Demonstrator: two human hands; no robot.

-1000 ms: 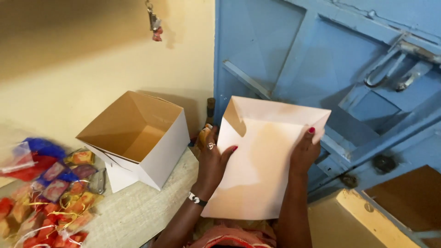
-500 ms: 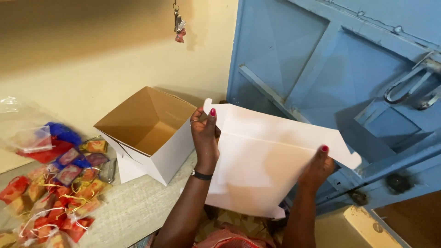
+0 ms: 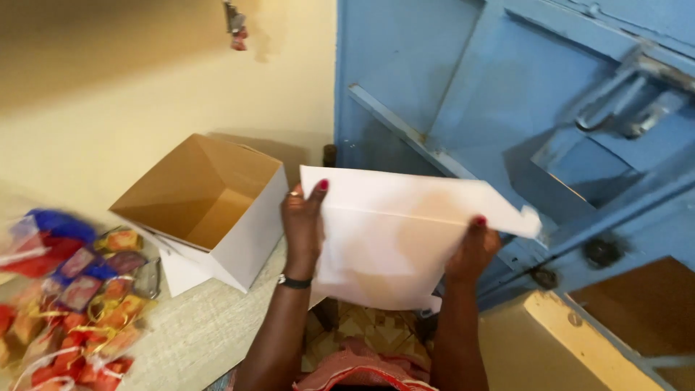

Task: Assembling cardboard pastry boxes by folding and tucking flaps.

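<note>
Both hands grip one flat white cardboard sheet (image 3: 391, 239) in the head view, held up in the air in front of a blue wooden door (image 3: 463, 87). Left hand (image 3: 302, 221) pinches the sheet's left edge near its top corner, thumb lying across the front face and the other fingers hidden behind; a ring shows on one finger and a dark bangle (image 3: 293, 282) circles the wrist. Right hand (image 3: 474, 250) clasps the sheet at its right side, below a crease that runs across the board, thumb on the front and the fingers tucked behind it. Above that crease the upper strip of the sheet is angled against the rest and ends in a small tab at the far right. To the left of the left hand, close by but apart from it, an open box (image 3: 217, 210) stands on a pale table top (image 3: 195, 333); it is white outside, brown inside, and tilted so that its mouth faces the camera. Further left on the same table lies a heap of small packets (image 3: 69, 289) in red, orange and blue wrappers, blurred at the picture's edge. A metal latch (image 3: 630, 101) sits on the door at upper right. Patterned cloth shows at the bottom edge between the forearms.
</note>
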